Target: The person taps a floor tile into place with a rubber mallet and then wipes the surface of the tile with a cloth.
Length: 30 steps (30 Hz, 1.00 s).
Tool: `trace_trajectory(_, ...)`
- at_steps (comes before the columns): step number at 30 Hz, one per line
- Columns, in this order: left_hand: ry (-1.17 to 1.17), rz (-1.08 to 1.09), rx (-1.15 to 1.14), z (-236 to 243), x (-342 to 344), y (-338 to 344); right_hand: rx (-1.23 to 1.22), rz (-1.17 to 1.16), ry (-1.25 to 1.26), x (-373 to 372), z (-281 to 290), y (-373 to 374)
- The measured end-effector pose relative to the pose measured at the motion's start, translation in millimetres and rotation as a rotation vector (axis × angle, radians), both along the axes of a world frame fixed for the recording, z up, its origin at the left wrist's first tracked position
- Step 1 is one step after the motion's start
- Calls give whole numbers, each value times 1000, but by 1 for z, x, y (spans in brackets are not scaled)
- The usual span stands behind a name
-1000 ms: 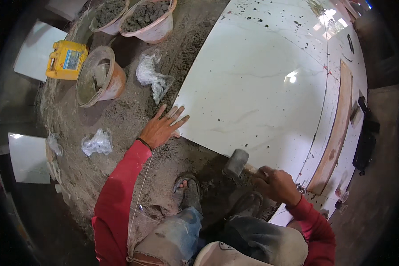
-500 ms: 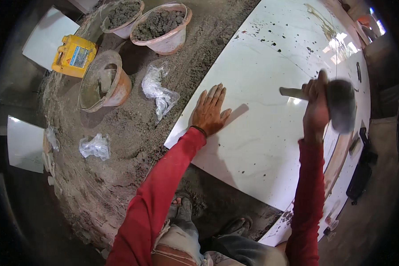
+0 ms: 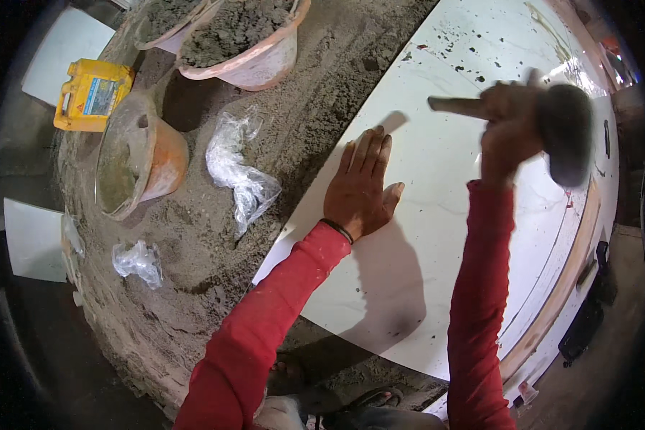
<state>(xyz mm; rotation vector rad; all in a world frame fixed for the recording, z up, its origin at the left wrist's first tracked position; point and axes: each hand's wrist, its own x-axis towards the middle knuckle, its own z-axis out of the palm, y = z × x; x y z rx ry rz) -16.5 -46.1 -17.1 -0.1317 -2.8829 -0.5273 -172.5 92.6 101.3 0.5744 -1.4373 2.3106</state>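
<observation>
A large white marble-veined tile (image 3: 408, 279) lies over the rough grey mortar floor, its left edge running diagonally up the view. My left hand (image 3: 358, 183) rests flat on the tile beside that edge, fingers stretched out and slightly apart, a dark band at the wrist. My right hand (image 3: 512, 125) is closed round the handle of a mallet (image 3: 566, 136), held above the tile at the upper right; its dark head is blurred. A crumpled clear plastic wrapper (image 3: 233, 161) lies on the mortar just left of the tile.
Buckets of grey mortar (image 3: 244, 64) stand at the upper left, beside a tilted bucket (image 3: 165, 158) and a yellow jerrycan (image 3: 97, 93). Another wrapper (image 3: 137, 264) lies lower. Loose tiles (image 3: 32, 236) are at the far left. A wooden strip (image 3: 530, 337) and a black object (image 3: 580, 330) lie right.
My left hand has moved from the tile's near corner farther up along its surface. My right hand has raised the mallet from low by the near edge to the upper right, with my view shifting forward.
</observation>
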Motion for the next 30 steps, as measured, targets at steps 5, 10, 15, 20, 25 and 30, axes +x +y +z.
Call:
trace_trajectory(5,2,-17,-15,6,-20,-1,61,-111,-213,-28,-15,-17)
trace_trajectory(10,8,-27,-9,6,-35,-1,610,-38,-391,-69,-11,14)
trace_trajectory(15,74,-1,-39,-3,-43,-3,1059,-583,-14,-27,-29,27)
trace_trajectory(20,89,-40,-21,-3,-51,-3,1410,-278,-224,14,-72,46)
trace_trajectory(25,138,-55,-67,-10,-75,-2,1352,-330,-327,54,-78,63)
trace_trajectory(30,176,-89,-152,-20,-127,-2,759,92,-856,94,-63,105)
